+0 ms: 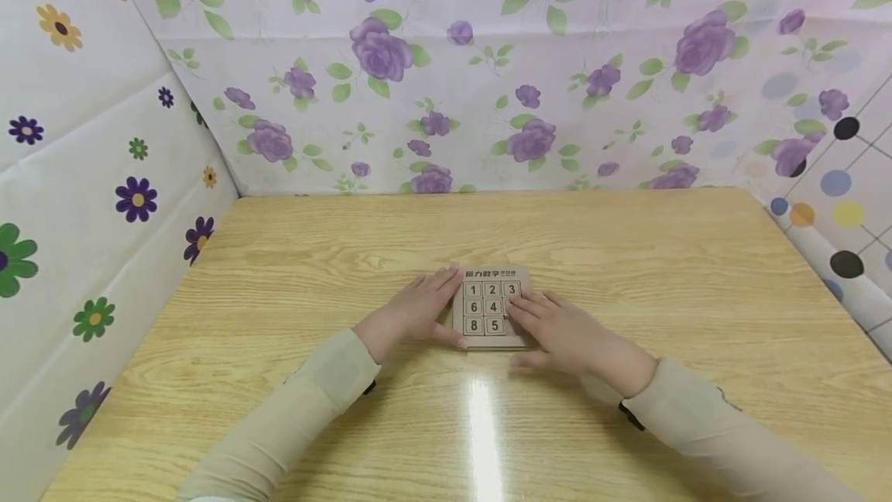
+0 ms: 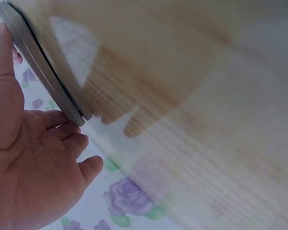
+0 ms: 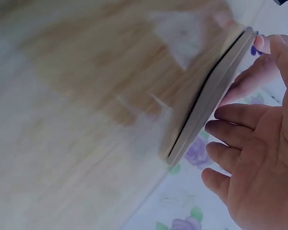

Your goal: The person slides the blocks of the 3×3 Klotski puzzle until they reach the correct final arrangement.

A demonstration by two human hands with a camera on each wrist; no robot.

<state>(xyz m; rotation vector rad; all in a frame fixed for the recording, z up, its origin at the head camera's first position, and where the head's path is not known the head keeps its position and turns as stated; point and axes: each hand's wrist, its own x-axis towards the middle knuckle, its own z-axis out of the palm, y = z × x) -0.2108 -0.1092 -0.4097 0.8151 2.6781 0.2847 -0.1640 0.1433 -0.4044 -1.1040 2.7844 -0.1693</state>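
Note:
A flat number sliding puzzle [image 1: 493, 337] lies on the table, with dark lettering along its top. Its visible square tiles read 1, 2, 3 in the top row, 6 and 4 in the middle, 8 and 5 at the bottom. At its left side my left hand [image 1: 416, 314] holds the board, thumb at the near corner and fingers at the far one. My right hand [image 1: 567, 335] reaches over the right side, fingertips touching the tiles and covering the middle row's right end. In the right wrist view its fingers are extended beside the board's edge [image 3: 211, 96].
The wood-grain table [image 1: 334, 246] carries the puzzle near its middle. Behind it hangs a white cloth with purple flowers [image 1: 379, 49]. A flowered cloth [image 1: 90, 192] borders the left, and a dotted one [image 1: 846, 215] the right.

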